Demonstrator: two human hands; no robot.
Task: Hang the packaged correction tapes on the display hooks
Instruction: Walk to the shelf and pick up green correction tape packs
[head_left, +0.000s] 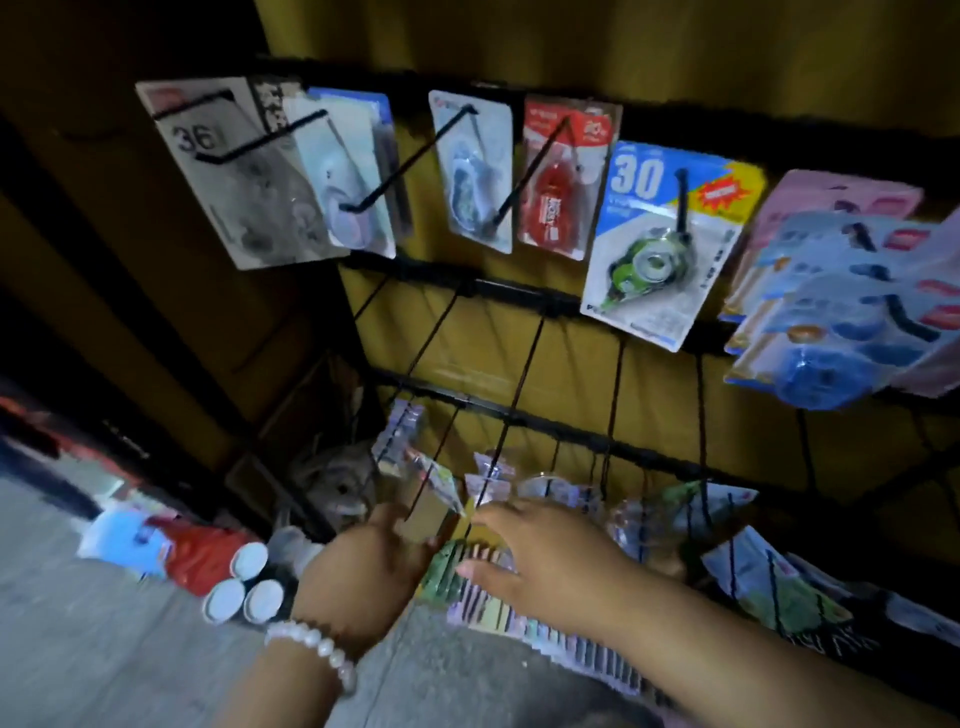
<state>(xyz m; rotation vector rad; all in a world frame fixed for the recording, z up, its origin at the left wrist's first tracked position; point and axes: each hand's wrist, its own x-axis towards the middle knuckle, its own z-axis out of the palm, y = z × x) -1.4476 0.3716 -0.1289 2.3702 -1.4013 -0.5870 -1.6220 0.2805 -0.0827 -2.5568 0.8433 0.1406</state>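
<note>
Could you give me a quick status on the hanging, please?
Both hands low: left hand and right hand on packaged tapes at bottom hooks. Nothing blocking.

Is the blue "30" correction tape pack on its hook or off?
On: the blue "30" pack hangs in the top row, with a black hook protruding through its card.

Both hands are reaching low at a black wire rack (545, 304). The left hand (363, 571), wearing a bead bracelet (317, 649), is gripping a small pack (423, 512). The right hand (550, 551) is lying, fingers spread, on a fanned stack of packs (483, 605). Carded tapes are hanging on the upper hooks (426, 150), including a red one (558, 179) and a blue "30" card (660, 244).
</note>
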